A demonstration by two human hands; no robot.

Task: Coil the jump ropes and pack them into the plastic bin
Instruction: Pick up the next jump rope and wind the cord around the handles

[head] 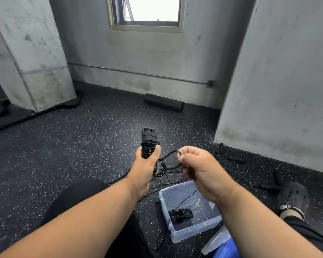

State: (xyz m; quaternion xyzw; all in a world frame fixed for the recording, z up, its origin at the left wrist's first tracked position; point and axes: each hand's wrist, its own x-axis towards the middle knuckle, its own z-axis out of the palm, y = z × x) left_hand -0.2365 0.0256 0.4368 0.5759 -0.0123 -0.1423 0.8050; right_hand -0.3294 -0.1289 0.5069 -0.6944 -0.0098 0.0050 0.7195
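Note:
My left hand (146, 165) grips the two black handles of a jump rope (148, 141), held upright with cord wound round them. My right hand (196, 164) pinches a loop of that rope's loose black cord (169, 155) just to the right of the handles. More cord hangs below both hands and trails over the floor. A clear plastic bin (177, 237) stands on the floor below my right forearm. Inside it lies one coiled black jump rope (181, 215).
A black foam roller (164, 102) lies against the far wall. More black rope handles (235, 159) lie on the speckled rubber floor by the right wall. My shoe (293, 197) is at the right. A blue bin lid (224, 246) sits beside the bin.

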